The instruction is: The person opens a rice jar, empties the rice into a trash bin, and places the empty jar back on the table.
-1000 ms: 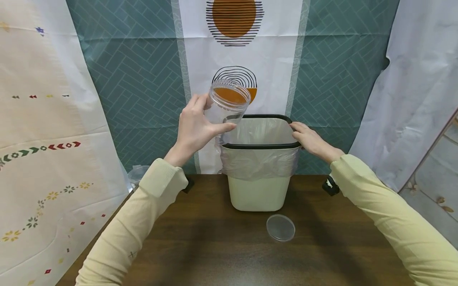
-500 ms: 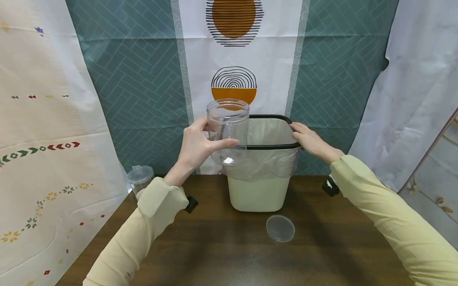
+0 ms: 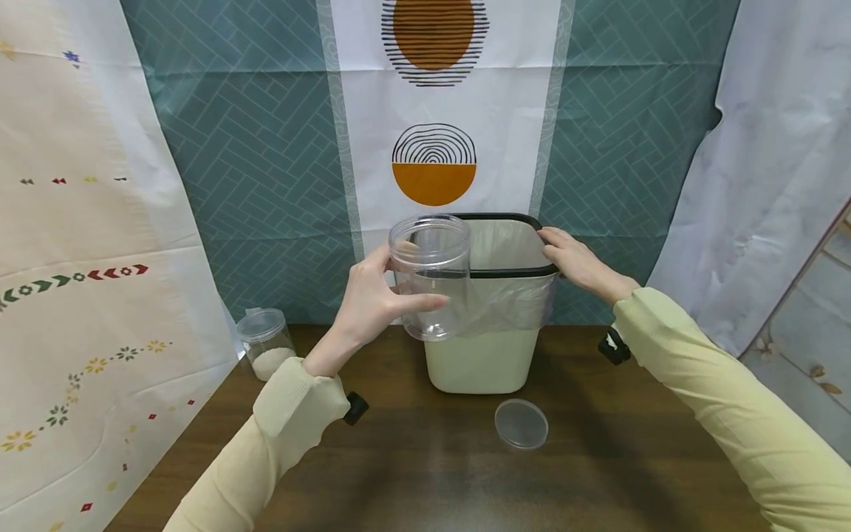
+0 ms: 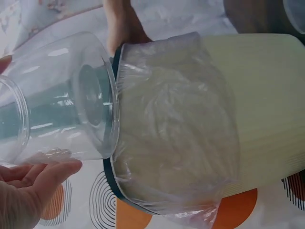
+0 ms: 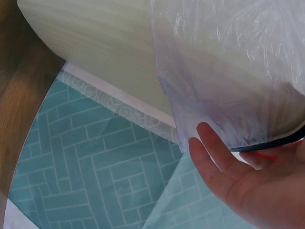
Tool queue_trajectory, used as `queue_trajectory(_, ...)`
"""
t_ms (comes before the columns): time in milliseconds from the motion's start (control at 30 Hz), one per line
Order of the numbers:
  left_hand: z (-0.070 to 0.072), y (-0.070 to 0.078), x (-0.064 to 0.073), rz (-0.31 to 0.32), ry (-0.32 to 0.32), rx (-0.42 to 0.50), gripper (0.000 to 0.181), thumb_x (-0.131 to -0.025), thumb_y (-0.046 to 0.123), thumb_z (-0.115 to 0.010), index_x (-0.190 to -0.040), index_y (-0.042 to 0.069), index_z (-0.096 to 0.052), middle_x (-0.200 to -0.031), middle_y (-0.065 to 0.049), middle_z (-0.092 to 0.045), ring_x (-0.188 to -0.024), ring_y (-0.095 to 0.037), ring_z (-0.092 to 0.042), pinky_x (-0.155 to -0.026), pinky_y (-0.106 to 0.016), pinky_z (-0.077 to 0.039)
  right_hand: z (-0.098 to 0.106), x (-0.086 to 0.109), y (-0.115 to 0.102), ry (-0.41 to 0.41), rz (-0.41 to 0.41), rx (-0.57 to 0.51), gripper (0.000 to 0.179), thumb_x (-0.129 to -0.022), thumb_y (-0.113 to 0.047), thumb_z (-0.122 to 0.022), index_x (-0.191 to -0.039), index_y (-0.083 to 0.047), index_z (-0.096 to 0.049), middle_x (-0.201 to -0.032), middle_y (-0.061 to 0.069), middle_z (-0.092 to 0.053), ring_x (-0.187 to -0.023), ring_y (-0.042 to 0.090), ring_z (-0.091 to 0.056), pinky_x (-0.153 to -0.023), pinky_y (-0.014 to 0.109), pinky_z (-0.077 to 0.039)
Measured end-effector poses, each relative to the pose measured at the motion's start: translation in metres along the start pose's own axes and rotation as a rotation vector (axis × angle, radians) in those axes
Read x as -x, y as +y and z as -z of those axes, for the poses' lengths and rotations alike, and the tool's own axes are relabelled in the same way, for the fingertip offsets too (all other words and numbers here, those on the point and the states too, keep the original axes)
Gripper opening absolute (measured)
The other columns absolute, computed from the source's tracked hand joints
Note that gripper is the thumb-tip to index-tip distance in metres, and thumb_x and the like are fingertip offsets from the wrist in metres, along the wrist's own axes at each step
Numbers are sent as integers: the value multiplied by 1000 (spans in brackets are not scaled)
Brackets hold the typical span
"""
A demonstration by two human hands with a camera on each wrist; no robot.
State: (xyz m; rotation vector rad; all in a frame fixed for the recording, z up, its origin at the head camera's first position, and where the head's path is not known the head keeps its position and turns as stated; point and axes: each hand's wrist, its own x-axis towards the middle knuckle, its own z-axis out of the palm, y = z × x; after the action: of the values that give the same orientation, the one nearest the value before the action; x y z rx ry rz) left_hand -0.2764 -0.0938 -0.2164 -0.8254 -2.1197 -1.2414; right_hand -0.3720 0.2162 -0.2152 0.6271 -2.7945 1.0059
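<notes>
Lying flat on a dark brown wooden table (image 3: 425,480), a clear round plastic lid (image 3: 521,424) comes nearest, probably set aside to leave a mouth uncovered. Above and beyond it, the left hand (image 3: 375,303) clasps a clear cylindrical plastic jar (image 3: 432,277) between thumb and fingers, upright and raised off the table, likely for a secure hold. The jar overlaps the left side of a cream tapered bin (image 3: 482,362); contact is unclear. A translucent plastic liner (image 3: 508,303) folds over its black rim, which the right hand (image 3: 575,258) grips at the far corner, seemingly to steady it. A lidded clear jar of white contents (image 3: 267,347) stands back left.
</notes>
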Motion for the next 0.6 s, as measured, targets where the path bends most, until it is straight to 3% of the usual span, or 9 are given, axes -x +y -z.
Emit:
queue_trajectory(133,-4,-3,5,62,-42,1,65,-60,34,-83,-109,9,-48,-104,-1,-52,-91,-16,-49,-72,-35,-43,0,0,1,-2,-3,-1,54,-93,-17,-24,-140,6,-14,-146,21,-7,-126,40,-19,-80,52,-39)
queue_trajectory(333,-16,-10,15,105,-74,38,70,-55,28,-86,-105,5,-42,-102,-6,-48,-80,-19,-50,-68,-34,-44,0,0,2,-1,2,-1,54,-93,-17,-24,-140,6,-14,-145,21,-7,-125,40,-21,-80,51,-39)
queue_trajectory(467,-27,-18,25,146,-102,53,71,-53,28,-87,-103,6,-42,-101,-6,-48,-77,-19,-51,-67,-33,-45,0,0,1,-5,1,-1,54,-93,-16,-24,-140,6,-14,-146,21,-7,-126,39,-20,-79,50,-40)
queue_trajectory(600,-42,-30,36,184,-119,12,71,-51,29,-88,-102,8,-43,-98,-4,-49,-82,-17,-50,-71,-33,-43,1,0,0,-2,2,0,53,-93,-16,-24,-140,6,-15,-146,21,-7,-126,39,-21,-78,49,-40)
